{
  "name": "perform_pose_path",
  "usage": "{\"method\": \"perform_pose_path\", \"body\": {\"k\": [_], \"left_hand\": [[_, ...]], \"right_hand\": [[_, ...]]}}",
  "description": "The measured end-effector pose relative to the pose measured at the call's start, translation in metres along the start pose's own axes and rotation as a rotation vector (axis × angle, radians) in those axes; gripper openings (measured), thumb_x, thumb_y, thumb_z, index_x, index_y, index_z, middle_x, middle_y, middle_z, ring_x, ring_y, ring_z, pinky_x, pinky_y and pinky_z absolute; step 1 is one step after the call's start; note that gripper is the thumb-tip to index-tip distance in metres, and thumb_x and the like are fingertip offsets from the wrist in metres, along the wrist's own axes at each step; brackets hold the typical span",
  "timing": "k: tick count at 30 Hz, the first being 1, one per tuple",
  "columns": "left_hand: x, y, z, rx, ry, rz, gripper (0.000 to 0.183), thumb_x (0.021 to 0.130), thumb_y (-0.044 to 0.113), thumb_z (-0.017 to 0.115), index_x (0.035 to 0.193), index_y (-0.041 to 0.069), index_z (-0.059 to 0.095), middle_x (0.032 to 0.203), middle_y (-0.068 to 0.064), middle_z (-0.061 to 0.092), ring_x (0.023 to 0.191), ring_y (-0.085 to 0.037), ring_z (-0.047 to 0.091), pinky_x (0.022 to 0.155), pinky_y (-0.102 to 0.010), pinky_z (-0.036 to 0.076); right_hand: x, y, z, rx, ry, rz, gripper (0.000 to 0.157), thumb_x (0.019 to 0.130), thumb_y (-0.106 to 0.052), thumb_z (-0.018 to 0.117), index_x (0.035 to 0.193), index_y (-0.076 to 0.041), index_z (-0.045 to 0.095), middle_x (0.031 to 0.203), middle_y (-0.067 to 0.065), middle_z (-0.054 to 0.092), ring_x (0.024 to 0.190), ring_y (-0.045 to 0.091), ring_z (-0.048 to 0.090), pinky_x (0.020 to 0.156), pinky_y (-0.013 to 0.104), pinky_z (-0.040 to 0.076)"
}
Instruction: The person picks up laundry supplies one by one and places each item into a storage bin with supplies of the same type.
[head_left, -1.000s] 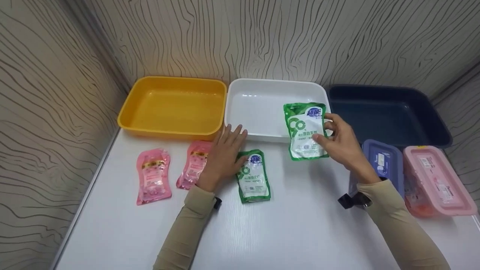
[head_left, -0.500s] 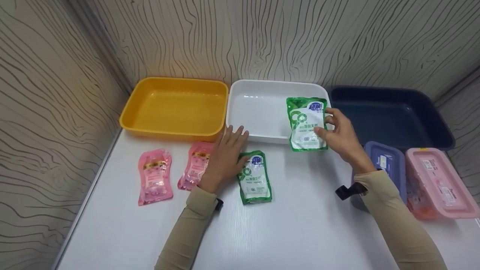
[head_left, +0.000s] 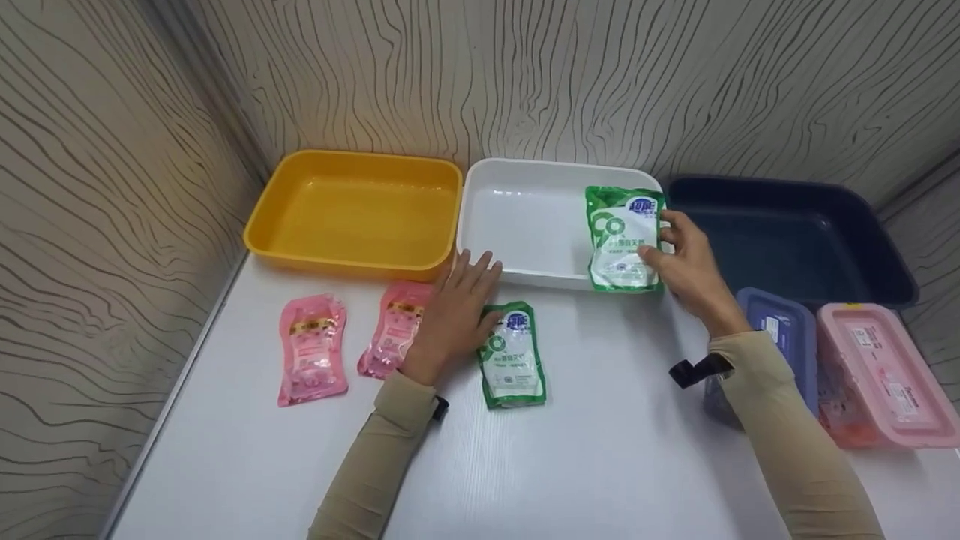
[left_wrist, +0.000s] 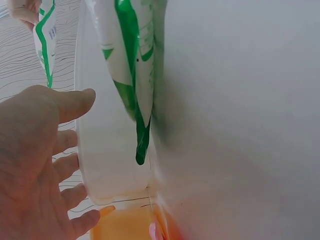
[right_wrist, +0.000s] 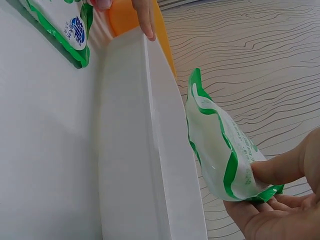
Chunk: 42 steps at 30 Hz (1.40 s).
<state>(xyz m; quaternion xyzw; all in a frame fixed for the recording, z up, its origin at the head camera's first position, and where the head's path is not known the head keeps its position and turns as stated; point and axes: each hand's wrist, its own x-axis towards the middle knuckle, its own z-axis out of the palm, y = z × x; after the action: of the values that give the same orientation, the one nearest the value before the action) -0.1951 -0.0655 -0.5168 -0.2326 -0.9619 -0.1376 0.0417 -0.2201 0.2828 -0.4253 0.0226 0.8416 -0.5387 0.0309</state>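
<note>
Before a patterned wall (head_left: 540, 75), a green pouch (head_left: 621, 238) is hovering over the white tray (head_left: 525, 217), the right hand (head_left: 688, 264) pinching its right side; the left hand (head_left: 456, 315) is holding nothing, outstretched near the front rim (head_left: 540, 280), while a second green pouch (head_left: 513, 358) and pink pouches (head_left: 313, 349) are lying on the desk (head_left: 585, 465).

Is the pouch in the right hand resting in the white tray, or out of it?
Out: the right hand pinches the pouch, and both wrist views show it above the rim of the white tray.
</note>
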Motion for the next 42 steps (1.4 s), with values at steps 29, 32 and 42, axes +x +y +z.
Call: {"method": "perform_pose_path", "body": {"k": [29, 32, 42], "left_hand": [[0.002, -0.001, 0.001, 0.001, 0.001, 0.001, 0.077, 0.107, 0.048, 0.06, 0.171, 0.022, 0.026, 0.179, 0.0, 0.022, 0.168, -0.032, 0.01, 0.136, -0.051, 0.01], [0.002, -0.002, 0.0, -0.003, 0.003, 0.003, 0.077, 0.107, 0.047, 0.061, 0.171, 0.022, 0.027, 0.179, 0.0, 0.022, 0.168, -0.031, 0.01, 0.136, -0.051, 0.009], [0.002, -0.001, 0.001, -0.026, 0.002, 0.001, 0.075, 0.107, 0.045, 0.06, 0.171, 0.022, 0.028, 0.179, 0.001, 0.022, 0.168, -0.031, 0.01, 0.136, -0.051, 0.01]], "right_hand": [[0.028, 0.015, 0.014, 0.043, -0.033, 0.054, 0.073, 0.107, -0.01, 0.059, 0.17, -0.006, 0.021, 0.156, 0.027, 0.051, 0.101, 0.008, 0.064, 0.081, 0.017, 0.056], [0.032, 0.014, 0.013, 0.036, -0.035, 0.074, 0.074, 0.107, -0.011, 0.059, 0.17, -0.007, 0.02, 0.158, 0.027, 0.049, 0.106, 0.011, 0.062, 0.083, 0.017, 0.055], [0.04, 0.013, 0.01, 0.015, -0.031, 0.098, 0.076, 0.108, -0.017, 0.059, 0.171, -0.01, 0.017, 0.163, 0.024, 0.044, 0.119, 0.02, 0.06, 0.09, 0.02, 0.053]]}}
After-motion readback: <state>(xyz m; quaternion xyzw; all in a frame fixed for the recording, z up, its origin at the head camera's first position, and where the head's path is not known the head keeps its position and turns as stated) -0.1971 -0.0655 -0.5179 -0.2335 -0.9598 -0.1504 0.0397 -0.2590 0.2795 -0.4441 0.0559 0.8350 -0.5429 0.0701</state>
